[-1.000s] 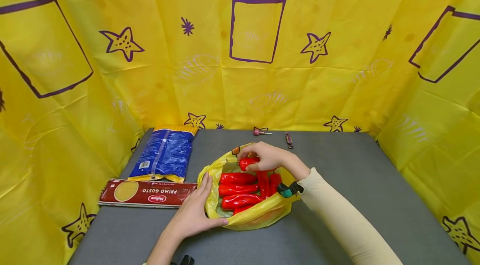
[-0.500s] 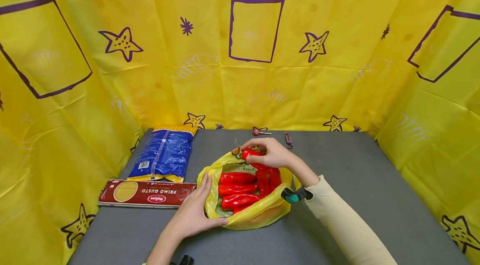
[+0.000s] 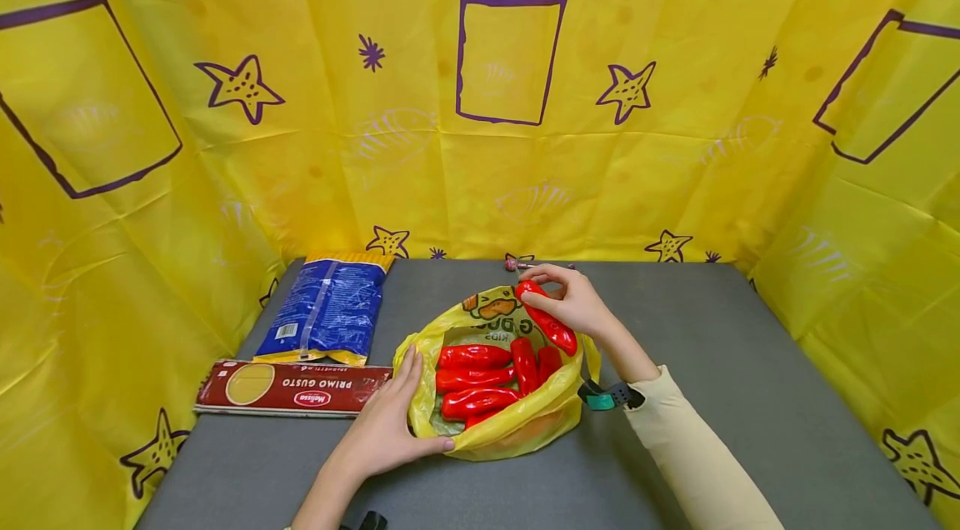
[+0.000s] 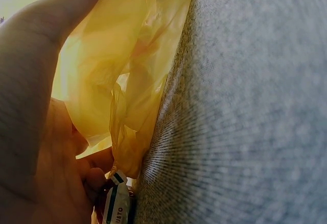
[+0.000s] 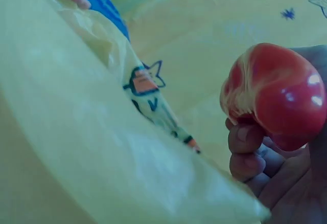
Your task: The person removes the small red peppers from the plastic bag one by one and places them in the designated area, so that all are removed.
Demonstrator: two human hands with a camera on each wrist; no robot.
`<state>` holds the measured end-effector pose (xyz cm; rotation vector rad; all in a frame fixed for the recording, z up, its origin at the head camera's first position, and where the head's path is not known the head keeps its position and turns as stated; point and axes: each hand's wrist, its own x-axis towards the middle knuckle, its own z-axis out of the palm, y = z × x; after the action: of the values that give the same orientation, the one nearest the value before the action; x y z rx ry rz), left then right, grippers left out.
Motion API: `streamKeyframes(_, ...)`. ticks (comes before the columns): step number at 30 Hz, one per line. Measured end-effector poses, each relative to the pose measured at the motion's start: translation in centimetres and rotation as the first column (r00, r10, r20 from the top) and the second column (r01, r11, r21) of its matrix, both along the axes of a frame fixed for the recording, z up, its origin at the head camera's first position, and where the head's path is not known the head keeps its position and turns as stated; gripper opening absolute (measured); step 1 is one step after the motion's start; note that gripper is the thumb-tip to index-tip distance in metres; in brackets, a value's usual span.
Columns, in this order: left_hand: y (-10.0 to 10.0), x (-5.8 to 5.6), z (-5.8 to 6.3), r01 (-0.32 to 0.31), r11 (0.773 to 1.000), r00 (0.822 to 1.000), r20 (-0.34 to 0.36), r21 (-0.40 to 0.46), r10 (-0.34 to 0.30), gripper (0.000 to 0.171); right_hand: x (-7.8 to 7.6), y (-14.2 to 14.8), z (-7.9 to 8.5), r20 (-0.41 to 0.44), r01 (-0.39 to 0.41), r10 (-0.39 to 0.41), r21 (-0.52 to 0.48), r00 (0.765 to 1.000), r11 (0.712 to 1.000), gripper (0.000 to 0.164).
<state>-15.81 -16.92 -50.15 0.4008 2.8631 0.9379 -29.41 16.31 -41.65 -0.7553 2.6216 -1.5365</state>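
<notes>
A yellow plastic bag (image 3: 517,434) stands with its mouth spread wide, several red peppers (image 3: 476,380) lying inside. Along its left side my left hand (image 3: 386,422) holds the bag, fingers at the left rim and thumb along the front. In the left wrist view, the fingers bend against a fold of the bag (image 4: 135,81). My right hand (image 3: 576,303) pinches one long red pepper (image 3: 553,328) by its far end, above the bag's right rim. The right wrist view has this pepper (image 5: 286,101) end-on, with curled fingers (image 5: 248,152) under it.
Left of the bag lie a brown spaghetti pack (image 3: 300,388) and a blue packet (image 3: 326,309). A lollipop (image 3: 513,263) lies at the back of the grey table (image 3: 697,397), partly behind the right hand. Yellow cloth (image 3: 510,163) surrounds the table.
My right hand has lifted the pepper from among the others and carried it up and right to the bag's right rim. The left hand has stayed at the bag.
</notes>
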Motion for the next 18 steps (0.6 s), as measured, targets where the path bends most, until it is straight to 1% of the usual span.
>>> streamKeyframes(4, 0.0, 0.0, 0.0, 0.002, 1.000, 1.000, 0.000, -0.003, -0.002, 0.140, 0.1, 1.0, 0.0, 0.015, 0.071, -0.070, -0.050, 0.997, 0.996, 0.034)
streamKeyframes(8, 0.0, -0.1, 0.1, 0.002, 1.000, 1.000, 0.001, -0.004, -0.002, 0.140, 0.0, 2.0, 0.1, 0.023, 0.131, -0.129, -0.078, 0.991, 0.988, 0.034)
streamKeyframes(15, 0.0, -0.1, 0.0, 0.002, 1.000, 1.000, 0.002, -0.009, -0.002, 0.140, -0.4, 4.0, 0.2, 0.089, 0.170, -0.157, -0.174, 0.984, 0.970, 0.038)
streamKeyframes(18, 0.0, -0.1, 0.0, 0.003, 1.000, 1.000, 0.003, -0.012, -0.003, 0.140, -0.5, 4.9, 0.0, 0.094, 0.206, -0.190, -0.198, 0.977, 0.958, 0.041)
